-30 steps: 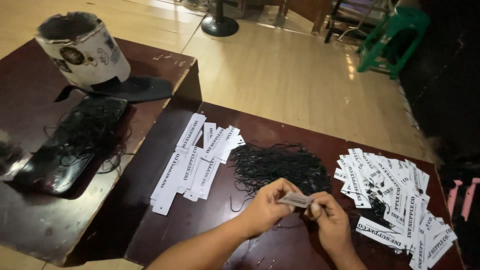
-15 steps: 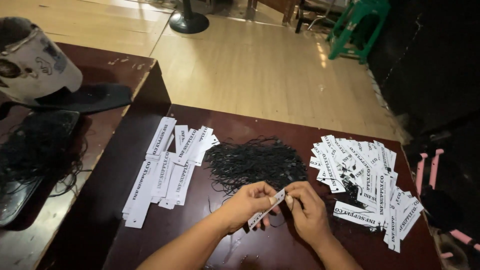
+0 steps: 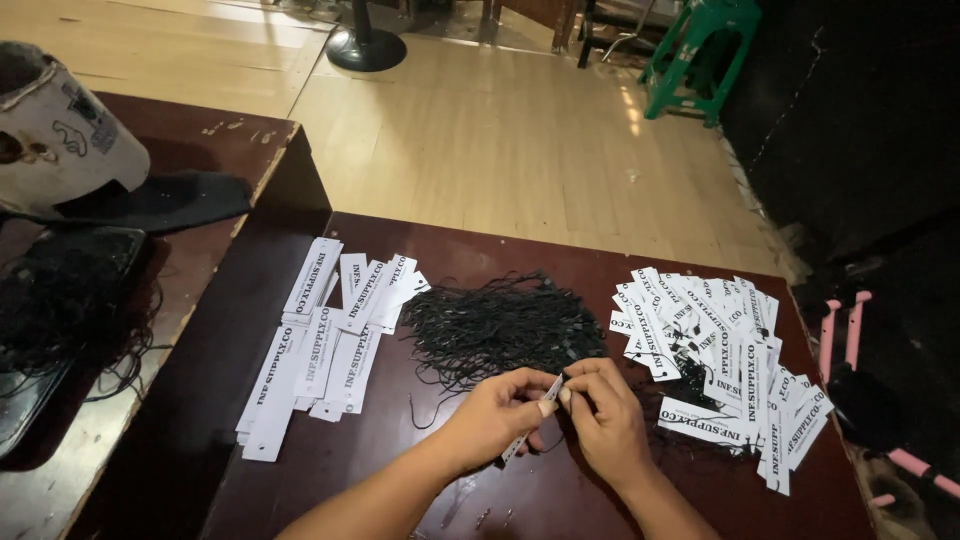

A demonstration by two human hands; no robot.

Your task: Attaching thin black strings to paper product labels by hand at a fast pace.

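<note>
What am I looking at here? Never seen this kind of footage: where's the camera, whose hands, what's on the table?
There is no machine: a person works with two bare hands, and one camera on their head looks down at them. The left hand and right hand meet over a dark wooden table and pinch a narrow white paper tag between them. Behind the hands lies a pile of black strings. Left of it are loose white tags; right of it is a bigger heap of tags, some with black string among them. A second table stands further left, and a green stool stands on the floor.
</note>
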